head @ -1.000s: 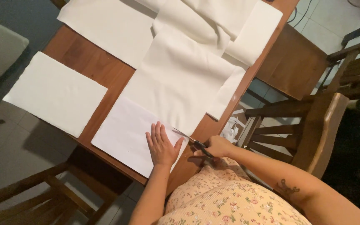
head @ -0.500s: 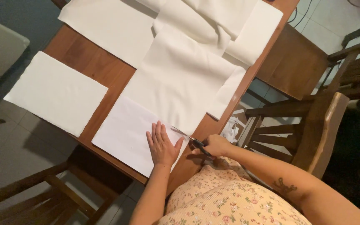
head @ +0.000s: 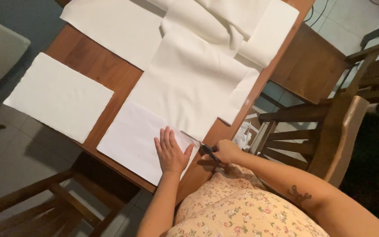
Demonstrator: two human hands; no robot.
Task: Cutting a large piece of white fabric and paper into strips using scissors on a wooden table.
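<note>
My left hand (head: 170,152) lies flat, fingers spread, on a white sheet of paper (head: 133,139) that rests on a long strip of cream fabric (head: 189,83) on a brown wooden table (head: 94,66). Just to its right, my right hand (head: 227,151) grips black-handled scissors (head: 202,147). Their blades point up-left along the paper's edge, into the fabric near the table's near edge.
Another cream fabric piece (head: 58,95) hangs over the table's left edge. More fabric pieces (head: 115,26) and a folded pile (head: 242,26) lie farther up. Wooden chairs stand at the right (head: 330,127) and lower left (head: 36,202), over a tiled floor.
The scissors' blades have closed a little and edged along the paper's edge. My left hand stays pressed on the sheet.
</note>
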